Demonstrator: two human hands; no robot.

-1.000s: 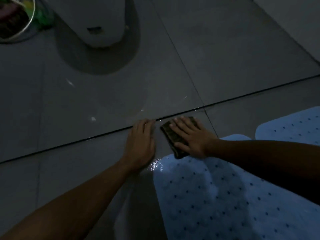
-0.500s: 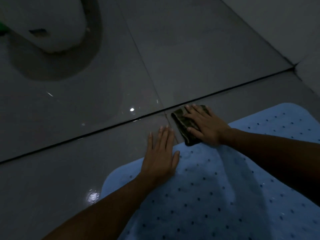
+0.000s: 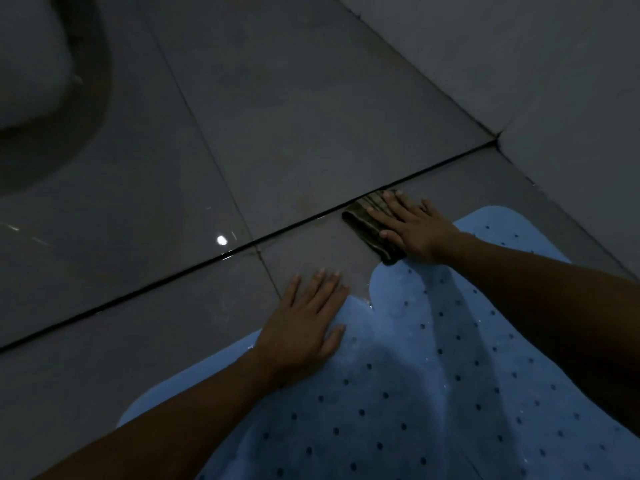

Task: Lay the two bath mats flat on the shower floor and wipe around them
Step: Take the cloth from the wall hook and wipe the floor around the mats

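Observation:
Two light blue bath mats with small round holes lie flat side by side on the grey tiled floor: one [image 3: 311, 427] under my left forearm, the other [image 3: 450, 323] to its right. My left hand [image 3: 304, 327] rests flat, fingers straight, half on the near mat's far edge and half on the tile. My right hand [image 3: 412, 225] presses flat on a dark folded cloth [image 3: 363, 216] lying on the tile just beyond the right mat, beside the dark grout line.
A white toilet base [image 3: 31, 64] stands at the far left. Grey walls [image 3: 519, 64] meet the floor at the right, forming a corner [image 3: 498, 138]. The tiles look wet and reflect a light spot [image 3: 221, 240].
My right hand has slid the cloth to the right along the grout line toward the wall corner. My left hand has moved right and back onto the mat's edge. The view has turned rightward.

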